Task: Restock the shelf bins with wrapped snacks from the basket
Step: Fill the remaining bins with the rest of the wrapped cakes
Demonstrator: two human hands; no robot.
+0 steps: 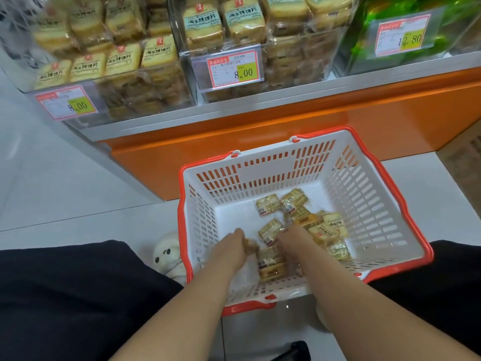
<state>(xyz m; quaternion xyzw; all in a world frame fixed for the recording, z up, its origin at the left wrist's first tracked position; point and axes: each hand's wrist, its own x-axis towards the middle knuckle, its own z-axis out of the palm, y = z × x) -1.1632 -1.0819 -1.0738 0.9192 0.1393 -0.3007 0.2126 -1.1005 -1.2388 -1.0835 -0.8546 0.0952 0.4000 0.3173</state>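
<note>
A white basket with a red rim [385, 204] stands on the floor in front of the shelf. Several wrapped yellow snacks [322, 227] lie on its bottom. Both my hands reach down into it. My left hand [234, 250] has its fingers curled round the edge of a snack packet [270, 264] near the basket's front wall. My right hand [294, 242] is curled over another wrapped snack [269, 231] beside it. Above, clear shelf bins [145, 100] hold stacks of the same kind of snacks.
Price tags [235, 69] reading 8.00 hang on two bins, and a 12.80 tag [402, 35] marks a bin of green packs at the right. An orange shelf base [286, 131] runs behind the basket. My dark-clothed knees [78, 295] flank it.
</note>
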